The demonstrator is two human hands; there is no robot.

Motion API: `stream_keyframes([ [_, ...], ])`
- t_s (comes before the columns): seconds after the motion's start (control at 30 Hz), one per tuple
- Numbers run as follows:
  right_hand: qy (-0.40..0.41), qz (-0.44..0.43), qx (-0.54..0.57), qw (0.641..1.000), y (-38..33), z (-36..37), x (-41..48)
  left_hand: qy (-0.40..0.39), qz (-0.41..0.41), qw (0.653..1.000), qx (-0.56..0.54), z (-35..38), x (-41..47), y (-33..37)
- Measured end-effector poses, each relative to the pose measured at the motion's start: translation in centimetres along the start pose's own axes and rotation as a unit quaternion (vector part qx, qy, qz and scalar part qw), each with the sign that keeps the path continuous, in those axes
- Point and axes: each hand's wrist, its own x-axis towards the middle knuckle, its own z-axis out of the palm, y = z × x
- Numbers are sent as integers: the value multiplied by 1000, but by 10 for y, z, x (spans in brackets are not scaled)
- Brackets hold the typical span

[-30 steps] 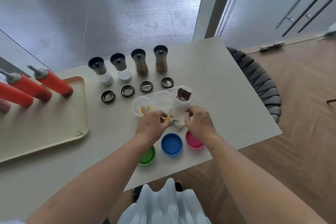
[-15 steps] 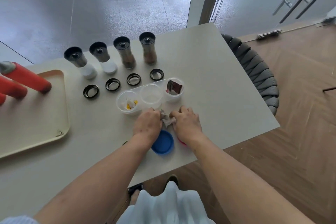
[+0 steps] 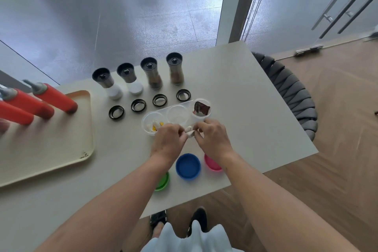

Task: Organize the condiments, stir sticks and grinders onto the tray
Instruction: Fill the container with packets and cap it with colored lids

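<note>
My left hand (image 3: 168, 141) and my right hand (image 3: 212, 138) meet over the table and pinch a small bunch of pale condiment packets (image 3: 189, 131) between them. Just beyond stands a row of three clear cups (image 3: 177, 113): the left cup (image 3: 152, 125) holds white and yellow packets, the middle one looks empty, the right cup (image 3: 201, 109) holds brown packets. Several grinders (image 3: 151, 75) stand in a row at the back, with black rings (image 3: 138, 105) in front of them. The beige tray (image 3: 61, 149) lies at the left and carries red squeeze bottles (image 3: 54, 98).
A green lid (image 3: 163, 182), a blue lid (image 3: 187, 166) and a pink lid (image 3: 211, 164) lie near the table's front edge under my forearms. A grey woven chair (image 3: 294, 92) stands at the right edge. Glass wall behind the table.
Both hands dropped to the table onto the packets, then lifted slightly toward the cups with packets pinched between them. The view swung left and back.
</note>
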Motion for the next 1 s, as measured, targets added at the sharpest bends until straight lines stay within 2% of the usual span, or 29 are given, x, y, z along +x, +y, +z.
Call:
stream_keyframes([
  [0.13,26,-15,20,999,-22,-13,20,39,-47,996,-61,-29,9,7],
  [0.3,44,-14,42,998,-41,-17,44,67,-56,993,-73,-47,28,7],
  [0.4,28,2,34,999,-43,-12,55,47,-59,995,-68,-46,39,1],
  [0.53,-43,18,-4,999,-40,-5,58,-2,-73,996,-41,-41,45,-12],
  [1.0,-48,10,-7,999,-39,-13,38,19,-47,998,-23,-48,16,-15],
])
